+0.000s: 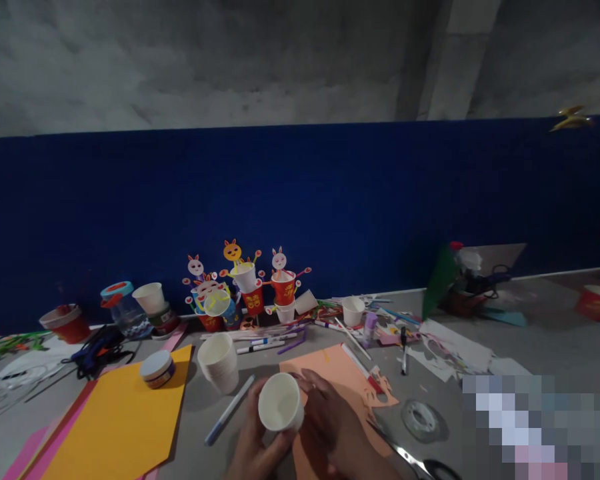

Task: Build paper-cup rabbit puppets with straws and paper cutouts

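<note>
Head view, left to right. Far left: red pot (65, 327) at the back of the table (195, 420), then dark blue corded tool (93, 353), clear jar (130, 320) with blue lid, white cup (150, 298) atop a dark jar (165, 321). Nearer, yellow sheet (115, 423) over pink paper, lidded tub (157, 369) on it. Next, upright cup stack (219, 370); cup figures (253, 297) with animal faces stand behind, by the blue panel (330, 200). Capped marker (230, 410) lies slanted between stack and left hand (257, 437). Left grip closed around paper cup (281, 402), lower center, opening facing camera. Right hand (333, 417) at the cup's right side, fingers bent; can't tell if that grip holds anything. Peach sheet (320, 360) lies under the right hand. Behind: second white cup (353, 312), upright, purple glue stick (371, 325) just beside it. Scissors (407, 457) lie beside the right forearm, clear tape roll (410, 415) near them. Far right: red cup (599, 305), well apart.
</note>
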The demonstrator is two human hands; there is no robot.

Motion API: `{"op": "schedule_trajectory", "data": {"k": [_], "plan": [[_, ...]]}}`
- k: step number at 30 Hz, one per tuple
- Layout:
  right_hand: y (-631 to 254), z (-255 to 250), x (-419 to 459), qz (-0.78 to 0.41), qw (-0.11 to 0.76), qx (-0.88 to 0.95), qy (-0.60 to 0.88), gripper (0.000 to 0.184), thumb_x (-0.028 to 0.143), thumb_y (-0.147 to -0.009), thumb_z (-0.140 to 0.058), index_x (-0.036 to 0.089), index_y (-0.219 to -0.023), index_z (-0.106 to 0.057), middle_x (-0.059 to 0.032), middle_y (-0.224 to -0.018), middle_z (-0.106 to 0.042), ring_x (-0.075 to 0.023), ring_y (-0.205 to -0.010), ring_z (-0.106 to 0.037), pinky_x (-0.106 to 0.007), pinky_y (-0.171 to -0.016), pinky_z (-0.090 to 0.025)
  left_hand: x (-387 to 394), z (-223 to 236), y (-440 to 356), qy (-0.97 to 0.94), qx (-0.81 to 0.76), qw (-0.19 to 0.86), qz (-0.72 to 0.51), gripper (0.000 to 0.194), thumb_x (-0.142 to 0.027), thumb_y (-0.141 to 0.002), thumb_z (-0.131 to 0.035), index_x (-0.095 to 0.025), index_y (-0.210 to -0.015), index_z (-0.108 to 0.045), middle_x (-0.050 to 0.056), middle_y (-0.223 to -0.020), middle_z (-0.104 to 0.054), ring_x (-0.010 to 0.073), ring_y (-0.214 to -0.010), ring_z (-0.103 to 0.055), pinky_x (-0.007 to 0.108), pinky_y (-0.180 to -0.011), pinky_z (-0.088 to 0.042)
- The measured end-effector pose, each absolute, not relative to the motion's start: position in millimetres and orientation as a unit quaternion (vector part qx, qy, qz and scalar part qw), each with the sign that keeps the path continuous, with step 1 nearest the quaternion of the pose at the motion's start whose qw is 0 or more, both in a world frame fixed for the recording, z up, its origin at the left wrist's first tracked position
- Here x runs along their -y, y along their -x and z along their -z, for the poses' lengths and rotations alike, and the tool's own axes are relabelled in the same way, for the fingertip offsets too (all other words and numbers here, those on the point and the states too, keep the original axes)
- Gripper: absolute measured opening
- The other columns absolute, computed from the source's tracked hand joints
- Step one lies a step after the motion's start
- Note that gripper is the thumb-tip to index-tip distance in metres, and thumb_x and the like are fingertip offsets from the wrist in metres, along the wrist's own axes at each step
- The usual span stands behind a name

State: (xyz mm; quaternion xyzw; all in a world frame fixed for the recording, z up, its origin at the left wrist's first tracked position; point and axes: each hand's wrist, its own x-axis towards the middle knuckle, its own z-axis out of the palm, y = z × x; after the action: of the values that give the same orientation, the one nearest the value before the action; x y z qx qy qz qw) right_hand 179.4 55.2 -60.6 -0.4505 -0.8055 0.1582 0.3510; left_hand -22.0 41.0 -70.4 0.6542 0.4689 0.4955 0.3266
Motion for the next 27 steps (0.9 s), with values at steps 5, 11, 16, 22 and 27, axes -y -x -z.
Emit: {"op": "schedule_trajectory", "data": {"k": [5,11,16,22,27], "plan": [[-190,63,-52,-0.152,0.295,0.785,0.524,0.014,0.011,-0.081,-0.056,0.018,-0.084,-0.068,-0.0095,-0.09,-0.072,-0.027,-0.086,-0.064,-0.037,-0.078,-0.052,-36,72,10,-0.665,-0.454,0.35,-0.479,0.063,-0.046,-0.084,-0.068,-0.027,-0.138,-0.041,0.011,-0.138,-0.057,0.0344,-0.124,-0.058,0.046,-0.104,-0.05],[-182,59,-59,-0.186,0.257,0.822,0.473,0.037,0.013,-0.07,-0.066,0.024,-0.105,-0.072,-0.0059,-0.113,-0.076,-0.028,-0.102,-0.064,-0.035,-0.088,-0.048,-39,77,9,-0.678,-0.443,0.329,-0.486,0.065,-0.044,-0.084,-0.069,-0.026,-0.14,-0.042,0.014,-0.145,-0.053,0.0372,-0.134,-0.052,0.049,-0.11,-0.044],[-187,52,-49,-0.211,0.278,0.828,0.438,0.034,0.015,-0.075,-0.063,0.026,-0.105,-0.073,-0.0046,-0.118,-0.075,-0.0266,-0.106,-0.064,-0.036,-0.094,-0.046,-47,77,21,-0.65,-0.418,0.424,-0.471,0.071,-0.043,-0.088,-0.066,-0.032,-0.149,-0.032,0.009,-0.16,-0.04,0.0346,-0.143,-0.043,0.048,-0.116,-0.039],[-190,45,-45,-0.26,0.308,0.806,0.433,0.052,0.005,-0.076,-0.055,0.027,-0.121,-0.069,-0.0031,-0.124,-0.073,-0.0205,-0.112,-0.067,-0.026,-0.097,-0.049,-56,89,24,-0.634,-0.425,0.439,-0.474,0.064,-0.046,-0.087,-0.066,-0.035,-0.145,-0.039,0.005,-0.159,-0.044,0.0348,-0.146,-0.04,0.05,-0.119,-0.034],[-216,31,-41,-0.206,0.299,0.788,0.497,0.032,0.007,-0.081,-0.053,0.02,-0.101,-0.074,-0.0114,-0.109,-0.076,-0.0297,-0.105,-0.068,-0.041,-0.093,-0.052,-53,87,21,-0.63,-0.439,0.45,-0.456,0.065,-0.053,-0.086,-0.066,-0.032,-0.142,-0.041,0.007,-0.156,-0.048,0.0329,-0.145,-0.042,0.05,-0.119,-0.034]]}}
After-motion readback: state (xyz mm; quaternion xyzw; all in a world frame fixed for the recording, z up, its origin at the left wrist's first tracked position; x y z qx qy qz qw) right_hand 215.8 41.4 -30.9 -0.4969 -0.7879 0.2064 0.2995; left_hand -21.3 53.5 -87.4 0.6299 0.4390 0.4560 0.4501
